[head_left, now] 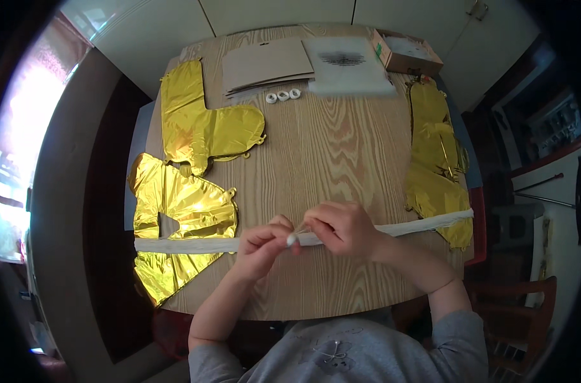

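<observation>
A long, narrow white bundle (188, 246), perhaps of thin folded paper or film, lies across the near part of the table, over gold foil at both ends. My left hand (262, 247) is closed at its middle, fingers pinching the bundle where a small white end (291, 240) sticks out. Just to the right, my right hand (341, 228) is closed too, thumb and fingers pinching a thin pale string (300, 228) stretched between both hands. Whether the string circles the bundle is hidden by my fingers. Flat gold foil balloons (182, 198) lie left of my hands.
More gold foil balloons (431, 153) lie along the right edge. Farther back are stacked grey-brown cards (268, 64), a translucent plastic bag (348, 67), several small white rolls (284, 96) and an open cardboard box (412, 60). A wooden chair (517, 306) stands at right.
</observation>
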Motion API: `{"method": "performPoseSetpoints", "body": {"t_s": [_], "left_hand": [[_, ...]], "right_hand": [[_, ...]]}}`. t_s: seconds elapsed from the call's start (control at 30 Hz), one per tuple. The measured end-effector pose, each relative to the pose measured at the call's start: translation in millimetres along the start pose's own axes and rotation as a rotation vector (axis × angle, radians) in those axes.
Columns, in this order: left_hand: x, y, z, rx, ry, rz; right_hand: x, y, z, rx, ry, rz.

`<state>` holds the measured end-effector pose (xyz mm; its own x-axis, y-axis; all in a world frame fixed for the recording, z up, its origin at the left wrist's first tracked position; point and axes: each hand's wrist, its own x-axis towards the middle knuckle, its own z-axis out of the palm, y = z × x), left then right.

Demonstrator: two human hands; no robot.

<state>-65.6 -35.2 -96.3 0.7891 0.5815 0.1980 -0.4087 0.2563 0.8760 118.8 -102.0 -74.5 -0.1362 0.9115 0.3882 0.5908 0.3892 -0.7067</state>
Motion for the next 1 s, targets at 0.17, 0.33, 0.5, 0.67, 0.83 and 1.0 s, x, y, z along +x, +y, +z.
{"method": "performPoseSetpoints", "body": {"t_s": [0.17, 0.33, 0.5, 0.67, 0.83, 1.0], "left_hand": [[6, -2, 6, 0.987, 0.154, 0.076], [1, -1, 8, 0.152, 0.122, -0.036], [4, -2, -1, 0.763, 0.097, -0.014], [-1, -9, 5, 0.163, 0.160, 0.003], [0, -8, -5, 0.739, 0.077, 0.007], [-2, -7, 7, 0.200, 0.132, -0.015]], "right_hand": [[-7, -9, 4, 0.009, -0.024, -0.101], [-1, 1, 0, -0.073, 0.030, 0.009], [-1, -10, -8, 0.008, 0.052, -0.039], [-3, 6, 0, -0.053, -0.030, 0.004], [2, -10, -14, 0.027, 0.047, -0.025], [-5, -1, 3, -0.009, 0.015, -0.030]]}}
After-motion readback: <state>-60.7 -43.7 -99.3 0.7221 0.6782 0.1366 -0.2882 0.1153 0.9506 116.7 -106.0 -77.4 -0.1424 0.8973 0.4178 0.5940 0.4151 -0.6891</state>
